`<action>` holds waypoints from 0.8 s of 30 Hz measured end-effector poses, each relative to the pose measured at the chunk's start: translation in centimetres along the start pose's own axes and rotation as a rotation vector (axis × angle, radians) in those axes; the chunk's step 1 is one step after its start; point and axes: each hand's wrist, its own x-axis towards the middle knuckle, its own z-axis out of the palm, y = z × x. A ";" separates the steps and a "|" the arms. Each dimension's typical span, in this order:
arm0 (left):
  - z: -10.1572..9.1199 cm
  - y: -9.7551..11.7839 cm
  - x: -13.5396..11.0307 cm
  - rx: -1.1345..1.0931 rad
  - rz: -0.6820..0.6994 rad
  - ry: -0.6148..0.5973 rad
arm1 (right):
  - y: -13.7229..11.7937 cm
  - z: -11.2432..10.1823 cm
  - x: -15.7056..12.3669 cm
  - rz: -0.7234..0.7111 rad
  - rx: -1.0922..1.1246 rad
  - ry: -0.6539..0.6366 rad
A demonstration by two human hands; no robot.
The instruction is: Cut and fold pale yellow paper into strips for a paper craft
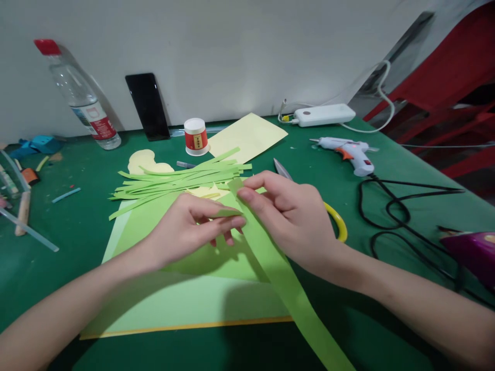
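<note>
- Two bare hands work with one wide green paper strip (286,281); it lies slantwise, its upper end between the hands, its lower part running down toward the person, out of view at the bottom edge.
- This strip is, I judge, very light and rather soft: it should bend easily, crease under strong pressure, and tear if pulled sideways. It seems not slippery.
- Best place to take hold, in my opinion, is near the upper end, flat between thumb and forefinger, because the long part can swing.
- Right hand (296,219): thumb and forefinger are pressed together on the strip, close to its upper end.
- Left hand (193,224): thumb and forefinger are together on a small green piece (229,212), the tips just at the strip's edge. Whether this piece belongs to the strip, I cannot tell.
- Under the hands are green sheets (189,263); beyond them, many narrow strips (185,180). Scissors (337,221) lie partly behind the right hand.
</note>
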 end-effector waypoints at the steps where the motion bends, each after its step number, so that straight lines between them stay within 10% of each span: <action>1: 0.1 0.1 0.0 -0.027 -0.012 0.007 | 0.0 0.0 0.0 0.003 0.005 0.009; 24: 0.7 0.2 -0.2 -0.132 0.011 0.169 | -0.2 0.1 -0.2 0.065 0.023 0.022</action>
